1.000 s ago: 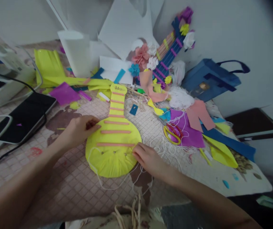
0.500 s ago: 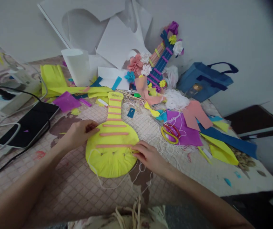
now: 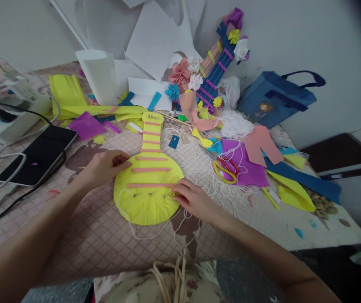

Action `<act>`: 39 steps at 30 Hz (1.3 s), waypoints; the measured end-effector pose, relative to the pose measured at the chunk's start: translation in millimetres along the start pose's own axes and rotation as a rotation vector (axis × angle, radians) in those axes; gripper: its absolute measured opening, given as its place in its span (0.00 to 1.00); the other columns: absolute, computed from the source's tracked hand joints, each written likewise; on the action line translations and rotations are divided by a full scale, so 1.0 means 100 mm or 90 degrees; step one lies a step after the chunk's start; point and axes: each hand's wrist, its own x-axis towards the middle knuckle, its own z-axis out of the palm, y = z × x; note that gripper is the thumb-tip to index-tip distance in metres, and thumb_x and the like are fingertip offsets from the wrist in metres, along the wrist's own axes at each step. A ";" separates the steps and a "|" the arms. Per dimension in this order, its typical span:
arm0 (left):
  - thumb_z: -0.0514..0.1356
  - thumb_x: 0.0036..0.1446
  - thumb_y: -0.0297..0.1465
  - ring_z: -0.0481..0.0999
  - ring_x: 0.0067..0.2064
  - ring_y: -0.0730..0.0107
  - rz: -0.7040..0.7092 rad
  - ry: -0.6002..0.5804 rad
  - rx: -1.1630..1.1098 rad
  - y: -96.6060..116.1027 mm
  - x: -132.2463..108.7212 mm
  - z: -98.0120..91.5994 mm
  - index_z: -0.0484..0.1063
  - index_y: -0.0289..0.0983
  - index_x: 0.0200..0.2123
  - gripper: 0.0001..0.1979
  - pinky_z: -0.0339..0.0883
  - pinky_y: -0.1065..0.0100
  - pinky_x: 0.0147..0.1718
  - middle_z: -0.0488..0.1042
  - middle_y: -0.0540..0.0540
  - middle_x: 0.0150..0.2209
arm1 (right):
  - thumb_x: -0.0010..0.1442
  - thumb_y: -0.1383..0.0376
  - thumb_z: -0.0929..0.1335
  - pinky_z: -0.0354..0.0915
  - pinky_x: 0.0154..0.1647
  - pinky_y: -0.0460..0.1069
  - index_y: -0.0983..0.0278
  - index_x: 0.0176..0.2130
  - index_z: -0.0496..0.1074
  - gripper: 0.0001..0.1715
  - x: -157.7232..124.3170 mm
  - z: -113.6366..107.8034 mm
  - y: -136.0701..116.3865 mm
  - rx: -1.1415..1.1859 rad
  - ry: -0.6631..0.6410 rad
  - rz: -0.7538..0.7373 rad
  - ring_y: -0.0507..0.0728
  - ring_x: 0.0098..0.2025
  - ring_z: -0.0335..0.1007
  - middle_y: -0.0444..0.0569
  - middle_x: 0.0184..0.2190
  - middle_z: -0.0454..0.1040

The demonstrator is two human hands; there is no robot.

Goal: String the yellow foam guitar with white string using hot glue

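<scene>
A yellow paper guitar (image 3: 148,185) with pink strips across its neck and round body lies flat on the table. My left hand (image 3: 106,167) rests on the body's upper left edge, fingers curled and pressing it down. My right hand (image 3: 190,198) is at the body's right edge, fingertips pinched near a small hole where white string (image 3: 155,235) runs. The string loops off the lower edge of the guitar across the table.
Yellow-handled scissors (image 3: 226,169) lie on purple paper to the right. A finished blue paper guitar (image 3: 216,69) with flowers leans on the wall. A tablet (image 3: 37,155) with cables sits left, a blue bag (image 3: 273,97) far right, and paper scraps all round.
Only the camera view shifted slightly. Both hands stay on the yellow guitar, the right hand's fingers nudging a little along its right edge.
</scene>
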 end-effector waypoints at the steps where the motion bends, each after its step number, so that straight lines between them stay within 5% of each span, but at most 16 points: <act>1: 0.56 0.55 0.42 0.74 0.32 0.67 0.004 0.005 0.006 -0.01 0.00 0.00 0.74 0.36 0.38 0.16 0.66 0.69 0.31 0.76 0.46 0.31 | 0.64 0.69 0.63 0.68 0.43 0.50 0.63 0.43 0.67 0.07 0.00 0.00 0.01 0.001 0.000 -0.003 0.54 0.43 0.69 0.50 0.41 0.70; 7: 0.60 0.56 0.37 0.72 0.36 0.66 0.142 0.291 0.068 0.28 -0.11 0.10 0.70 0.37 0.40 0.11 0.66 0.66 0.37 0.73 0.46 0.36 | 0.64 0.70 0.63 0.67 0.42 0.48 0.63 0.41 0.67 0.06 -0.02 0.00 0.02 0.000 0.014 -0.007 0.54 0.41 0.68 0.50 0.40 0.69; 9: 0.60 0.57 0.34 0.71 0.38 0.67 0.248 0.238 0.021 0.46 -0.19 0.21 0.69 0.37 0.38 0.07 0.66 0.66 0.38 0.73 0.47 0.36 | 0.64 0.70 0.63 0.66 0.41 0.48 0.63 0.40 0.67 0.05 -0.01 0.00 0.02 -0.001 0.010 -0.007 0.54 0.41 0.68 0.49 0.39 0.69; 11: 0.62 0.57 0.32 0.71 0.43 0.64 0.362 0.107 0.022 0.62 -0.28 0.36 0.69 0.38 0.38 0.07 0.64 0.64 0.42 0.74 0.47 0.38 | 0.65 0.69 0.62 0.66 0.40 0.47 0.63 0.39 0.67 0.05 0.00 -0.01 0.01 -0.003 0.004 -0.005 0.54 0.40 0.68 0.49 0.38 0.69; 15: 0.64 0.54 0.28 0.69 0.44 0.61 0.432 0.000 0.114 0.75 -0.38 0.64 0.70 0.37 0.38 0.08 0.61 0.60 0.42 0.74 0.47 0.40 | 0.65 0.69 0.62 0.65 0.38 0.46 0.63 0.36 0.66 0.05 0.01 -0.02 -0.01 -0.001 -0.003 0.005 0.53 0.38 0.67 0.48 0.36 0.68; 18: 0.59 0.59 0.27 0.69 0.41 0.62 0.416 -0.015 0.145 0.75 -0.39 0.72 0.71 0.37 0.34 0.01 0.59 0.61 0.39 0.74 0.47 0.36 | 0.65 0.69 0.61 0.64 0.38 0.46 0.63 0.36 0.66 0.06 0.01 -0.02 -0.01 0.006 -0.002 0.001 0.53 0.38 0.67 0.48 0.36 0.68; 21: 0.55 0.62 0.28 0.68 0.38 0.64 0.402 -0.011 0.158 0.76 -0.38 0.71 0.71 0.36 0.31 0.08 0.58 0.62 0.39 0.73 0.47 0.33 | 0.66 0.69 0.61 0.64 0.39 0.46 0.63 0.36 0.65 0.06 0.00 -0.01 0.01 0.010 -0.003 -0.006 0.53 0.38 0.66 0.48 0.36 0.68; 30: 0.57 0.61 0.27 0.69 0.37 0.63 0.356 -0.003 0.199 0.80 -0.38 0.69 0.72 0.35 0.31 0.06 0.57 0.62 0.36 0.73 0.47 0.32 | 0.66 0.69 0.61 0.63 0.39 0.46 0.63 0.35 0.65 0.06 0.01 0.00 0.01 0.015 -0.007 -0.005 0.53 0.38 0.66 0.48 0.36 0.67; 39: 0.58 0.60 0.28 0.71 0.39 0.64 0.336 -0.027 0.093 0.68 -0.34 0.67 0.73 0.37 0.35 0.03 0.61 0.63 0.39 0.74 0.47 0.35 | 0.65 0.70 0.62 0.63 0.37 0.47 0.63 0.33 0.65 0.07 0.03 0.01 0.00 0.021 0.003 -0.011 0.53 0.37 0.66 0.47 0.34 0.68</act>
